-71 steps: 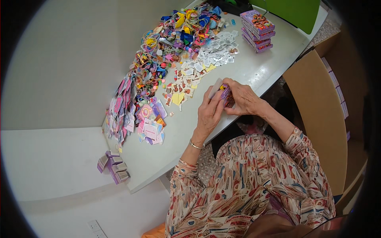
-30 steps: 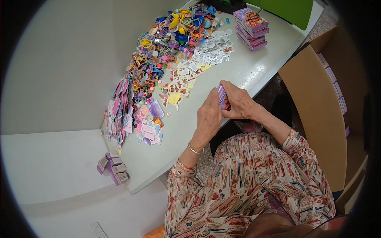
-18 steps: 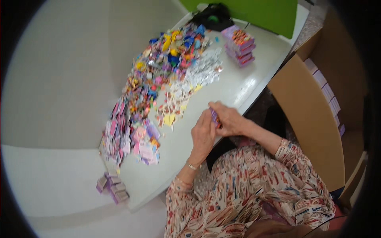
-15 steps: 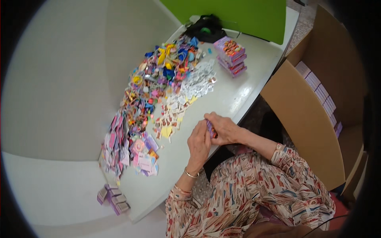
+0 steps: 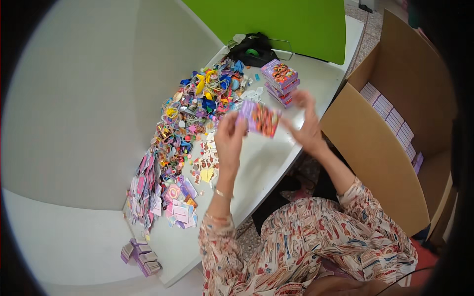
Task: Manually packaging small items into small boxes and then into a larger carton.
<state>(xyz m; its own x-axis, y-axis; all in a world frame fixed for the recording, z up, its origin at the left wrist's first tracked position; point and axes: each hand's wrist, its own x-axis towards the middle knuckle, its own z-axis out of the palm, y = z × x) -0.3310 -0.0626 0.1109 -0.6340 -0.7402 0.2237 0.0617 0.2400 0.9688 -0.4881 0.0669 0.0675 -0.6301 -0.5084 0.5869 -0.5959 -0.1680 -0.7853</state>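
Box (image 5: 261, 119) | left hand (image 5: 229, 138) pinches it | right hand (image 5: 309, 127) spreads loose fingers | maybe stacking | next likely: lay flat on pile (image 5: 279, 74)

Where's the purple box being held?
Near the head view's centre, the box is over the table in the left hand, left of the right hand.

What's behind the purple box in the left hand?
Past the edges of the purple box, held in the left hand: white tabletop and small white pieces. Whatever lies directly behind the box is covered.
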